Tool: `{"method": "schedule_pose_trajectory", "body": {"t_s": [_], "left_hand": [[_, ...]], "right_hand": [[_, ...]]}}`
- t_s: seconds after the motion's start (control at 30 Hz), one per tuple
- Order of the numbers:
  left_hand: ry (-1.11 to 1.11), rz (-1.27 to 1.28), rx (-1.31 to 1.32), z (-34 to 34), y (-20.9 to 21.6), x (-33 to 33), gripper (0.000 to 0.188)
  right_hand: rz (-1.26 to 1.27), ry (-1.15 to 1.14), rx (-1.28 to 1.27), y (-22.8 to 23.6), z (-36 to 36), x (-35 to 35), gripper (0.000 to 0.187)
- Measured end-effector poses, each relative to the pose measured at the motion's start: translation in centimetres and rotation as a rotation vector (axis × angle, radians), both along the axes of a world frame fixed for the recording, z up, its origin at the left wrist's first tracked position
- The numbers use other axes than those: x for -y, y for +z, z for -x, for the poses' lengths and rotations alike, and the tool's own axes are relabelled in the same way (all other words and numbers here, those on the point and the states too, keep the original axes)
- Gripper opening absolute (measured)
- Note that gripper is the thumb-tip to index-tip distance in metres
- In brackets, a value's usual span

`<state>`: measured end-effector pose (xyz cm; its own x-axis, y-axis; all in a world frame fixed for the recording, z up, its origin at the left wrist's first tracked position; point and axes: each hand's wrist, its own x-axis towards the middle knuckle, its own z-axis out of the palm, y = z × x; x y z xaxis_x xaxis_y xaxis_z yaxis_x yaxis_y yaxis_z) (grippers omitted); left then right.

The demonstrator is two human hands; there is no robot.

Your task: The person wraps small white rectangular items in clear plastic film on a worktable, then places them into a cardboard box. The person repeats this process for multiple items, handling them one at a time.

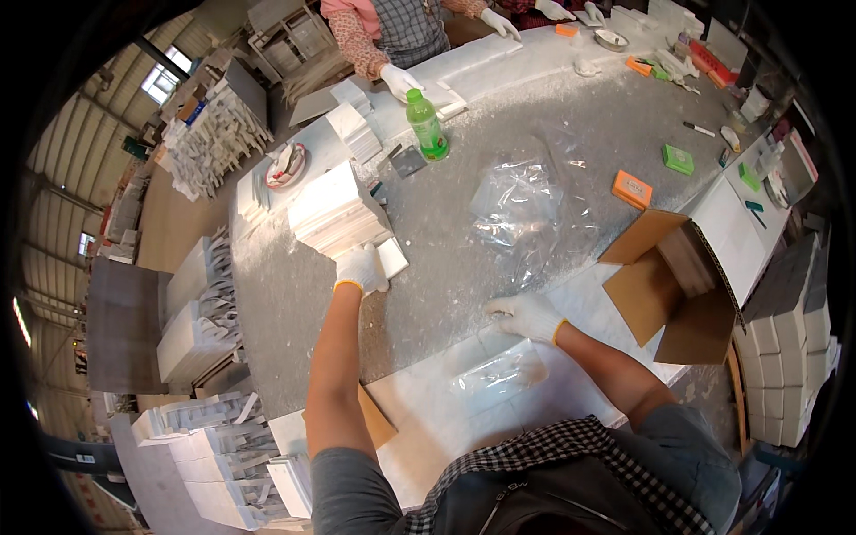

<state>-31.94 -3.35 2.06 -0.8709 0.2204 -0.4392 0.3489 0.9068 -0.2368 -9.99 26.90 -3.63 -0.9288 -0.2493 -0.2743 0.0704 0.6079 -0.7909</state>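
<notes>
Left gloved hand (360,266) at the near end of a stack of white tiles (334,214), just beside a smaller white slab (393,256) on the grey surface (312,330). Right gloved hand (530,317) between far clear plastic bags (517,201) and a nearer clear bag (499,370). Far: green-capped bottle (428,130). Right: open cardboard box (644,297).

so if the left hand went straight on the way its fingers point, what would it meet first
The left hand would probably meet the stack of white slabs directly ahead; whether they touch is unclear.
</notes>
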Motion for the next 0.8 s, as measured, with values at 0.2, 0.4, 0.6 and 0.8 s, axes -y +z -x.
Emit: {"method": "schedule_pose_trajectory", "body": {"t_s": [0.2,0.4,0.6,0.8], "left_hand": [[0.033,-0.150,-0.012,-0.2,-0.6,2.2,0.092],[0.071,-0.174,0.011,-1.9,-0.9,2.1,0.096],[0.121,-0.299,-0.022,-3.0,-0.9,3.0,0.095],[-0.073,-0.575,-0.094,-7.9,4.5,-0.1,0.089]], "right_hand": [[-0.003,0.020,-0.004,1.1,0.1,0.3,0.047],[0.039,0.016,0.001,-0.2,-0.1,0.1,0.043],[-0.065,0.027,-0.017,1.6,0.2,0.5,0.039],[0.049,0.020,-0.040,-3.5,0.5,-0.1,0.047]]}}
